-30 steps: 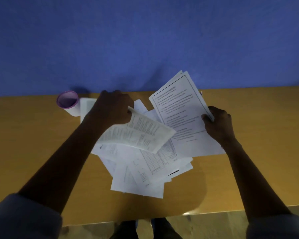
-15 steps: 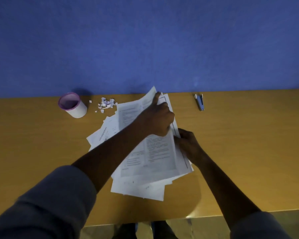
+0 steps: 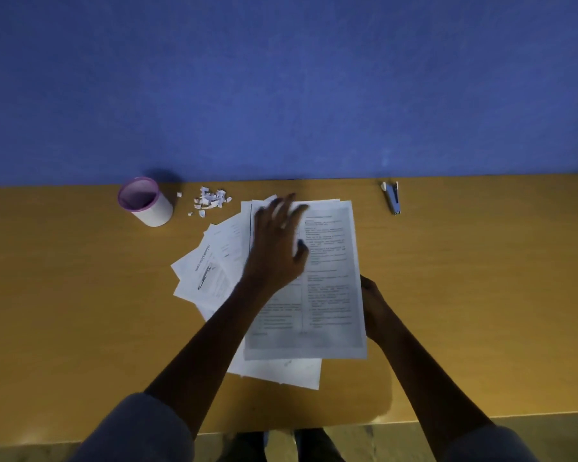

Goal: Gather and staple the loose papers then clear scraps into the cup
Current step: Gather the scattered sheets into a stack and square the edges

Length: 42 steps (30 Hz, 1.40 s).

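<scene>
Papers (image 3: 327, 261) are lying fanned under my spread, empty left hand (image 3: 277, 241); my right hand (image 3: 374, 308) is bracing their right edge, grip unclear; I'm judging the leftward strays should be swept in.

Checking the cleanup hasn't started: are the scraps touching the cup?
Apart. The head view shows bare table between the scraps and the cup.

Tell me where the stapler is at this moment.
In the head view the stapler lies on the far right part of the table, close to the blue wall, apart from the papers and beyond the right hand.
</scene>
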### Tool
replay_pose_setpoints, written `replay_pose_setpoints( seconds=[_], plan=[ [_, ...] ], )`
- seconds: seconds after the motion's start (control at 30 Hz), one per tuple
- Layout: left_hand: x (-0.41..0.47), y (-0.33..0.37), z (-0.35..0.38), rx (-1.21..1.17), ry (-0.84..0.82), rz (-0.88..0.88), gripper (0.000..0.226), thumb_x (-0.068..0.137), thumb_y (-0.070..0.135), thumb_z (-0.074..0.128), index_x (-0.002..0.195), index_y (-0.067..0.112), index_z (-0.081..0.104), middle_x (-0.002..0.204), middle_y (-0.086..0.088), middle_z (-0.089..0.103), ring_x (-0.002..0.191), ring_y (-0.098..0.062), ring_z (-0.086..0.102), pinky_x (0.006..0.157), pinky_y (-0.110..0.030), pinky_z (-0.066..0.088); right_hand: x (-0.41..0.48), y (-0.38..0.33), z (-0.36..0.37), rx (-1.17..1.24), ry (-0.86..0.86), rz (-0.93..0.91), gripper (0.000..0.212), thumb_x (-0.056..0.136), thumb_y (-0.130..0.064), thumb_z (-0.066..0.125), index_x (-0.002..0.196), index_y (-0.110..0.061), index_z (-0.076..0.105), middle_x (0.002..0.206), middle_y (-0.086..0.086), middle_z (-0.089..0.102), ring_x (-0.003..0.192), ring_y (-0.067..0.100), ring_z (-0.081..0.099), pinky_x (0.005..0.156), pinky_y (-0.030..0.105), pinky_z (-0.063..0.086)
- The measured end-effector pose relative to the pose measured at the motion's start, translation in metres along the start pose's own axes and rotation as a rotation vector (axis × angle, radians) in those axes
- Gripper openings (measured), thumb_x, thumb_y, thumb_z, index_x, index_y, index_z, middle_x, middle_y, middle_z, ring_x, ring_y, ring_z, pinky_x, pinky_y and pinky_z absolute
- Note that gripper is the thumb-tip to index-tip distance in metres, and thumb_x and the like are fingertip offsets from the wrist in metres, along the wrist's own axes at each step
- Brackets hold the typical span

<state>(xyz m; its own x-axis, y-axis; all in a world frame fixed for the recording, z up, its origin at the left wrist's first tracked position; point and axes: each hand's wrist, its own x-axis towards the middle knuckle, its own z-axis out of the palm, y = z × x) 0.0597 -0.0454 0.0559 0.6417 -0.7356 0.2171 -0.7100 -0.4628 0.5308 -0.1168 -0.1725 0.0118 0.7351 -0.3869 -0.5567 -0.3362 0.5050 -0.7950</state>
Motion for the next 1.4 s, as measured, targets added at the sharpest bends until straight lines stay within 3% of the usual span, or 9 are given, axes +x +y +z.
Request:
replay_pose_setpoints(
  seconds=[0.17,0.27,0.4,0.57,0.7,0.8,0.93,1.13,1.4],
  plan=[
    [-0.039,-0.03,-0.019,-0.553,0.105,-0.71,0.082,0.086,0.02,0.079,0.151,0.02,0.028,0.15,-0.004,0.046,0.136,-0.033,0.051,0.102,-0.053,0.051,-0.001,-0.005,-0.001,-0.017,0.007,-0.079,0.019,0.096,-0.004,0.064,0.113,0.002,0.071,0.103,0.022,0.074,0.089,0.036,0.074,0.074,0.043,0.061],
    [-0.063,-0.04,-0.016,-0.937,0.056,-0.913,0.076,0.082,0.025,0.076,0.145,0.024,0.033,0.142,-0.001,0.055,0.123,-0.028,0.061,0.086,-0.036,0.058,0.0,-0.007,0.006,-0.059,0.015,-0.098,0.016,0.096,-0.004,0.065,0.108,-0.004,0.075,0.104,0.021,0.075,0.093,0.041,0.073,0.078,0.049,0.062],
    [-0.074,-0.042,-0.006,-0.843,-0.025,-0.823,0.049,0.074,0.028,0.07,0.121,0.026,0.057,0.112,0.002,0.071,0.106,-0.023,0.071,0.079,-0.036,0.064,0.004,-0.005,0.015,-0.133,-0.002,-0.096,0.021,0.095,-0.002,0.063,0.112,-0.006,0.075,0.11,0.023,0.075,0.103,0.048,0.071,0.089,0.059,0.06],
    [-0.08,-0.038,-0.002,-0.826,-0.012,-0.85,0.049,0.073,0.025,0.069,0.12,0.026,0.058,0.112,0.002,0.071,0.108,-0.021,0.069,0.088,-0.046,0.062,0.007,-0.011,0.019,0.013,0.015,-0.048,0.053,0.11,-0.044,0.031,0.121,-0.008,0.068,0.11,0.016,0.077,0.099,0.034,0.076,0.078,0.044,0.064],
    [-0.086,-0.028,0.005,-0.9,-0.038,-0.812,0.042,0.085,0.039,0.069,0.125,0.033,0.06,0.111,0.012,0.072,0.105,-0.01,0.07,0.076,-0.021,0.058,0.016,-0.003,0.012,-0.145,-0.017,-0.124,0.028,0.101,-0.011,0.059,0.129,-0.007,0.058,0.12,0.015,0.073,0.109,0.038,0.072,0.083,0.052,0.062],
    [-0.088,-0.028,0.017,-0.895,0.033,-0.945,0.029,0.102,0.048,0.055,0.124,0.031,0.064,0.116,0.01,0.072,0.108,-0.011,0.068,0.084,-0.03,0.056,0.021,-0.002,0.002,-0.21,0.069,-0.157,0.037,0.092,0.004,0.065,0.126,-0.008,0.059,0.118,0.013,0.073,0.106,0.034,0.073,0.077,0.044,0.063],
    [-0.091,-0.046,0.033,-0.48,0.202,-1.188,0.055,0.096,0.036,0.068,0.143,0.017,0.047,0.147,-0.012,0.051,0.136,-0.036,0.047,0.112,-0.058,0.045,0.028,-0.013,-0.012,-0.168,0.157,-0.156,0.043,0.089,0.009,0.065,0.127,-0.01,0.063,0.118,0.011,0.074,0.106,0.032,0.073,0.081,0.047,0.063],
    [-0.073,-0.054,0.039,-0.29,0.12,-1.296,0.102,0.078,0.045,0.086,0.152,0.009,0.026,0.152,-0.02,0.036,0.139,-0.045,0.038,0.108,-0.06,0.044,0.035,-0.011,-0.022,-0.133,0.188,-0.136,0.043,0.089,0.01,0.065,0.128,-0.007,0.063,0.116,0.009,0.075,0.104,0.03,0.073,0.076,0.042,0.062],
    [-0.063,-0.053,0.048,-0.239,0.122,-1.249,0.111,0.071,0.041,0.092,0.153,0.011,0.024,0.146,-0.023,0.041,0.129,-0.043,0.052,0.103,-0.053,0.05,0.038,0.008,-0.017,-0.179,0.187,-0.097,0.041,0.088,0.008,0.064,0.126,-0.006,0.063,0.115,0.011,0.075,0.104,0.032,0.073,0.078,0.046,0.063]
  ],
)
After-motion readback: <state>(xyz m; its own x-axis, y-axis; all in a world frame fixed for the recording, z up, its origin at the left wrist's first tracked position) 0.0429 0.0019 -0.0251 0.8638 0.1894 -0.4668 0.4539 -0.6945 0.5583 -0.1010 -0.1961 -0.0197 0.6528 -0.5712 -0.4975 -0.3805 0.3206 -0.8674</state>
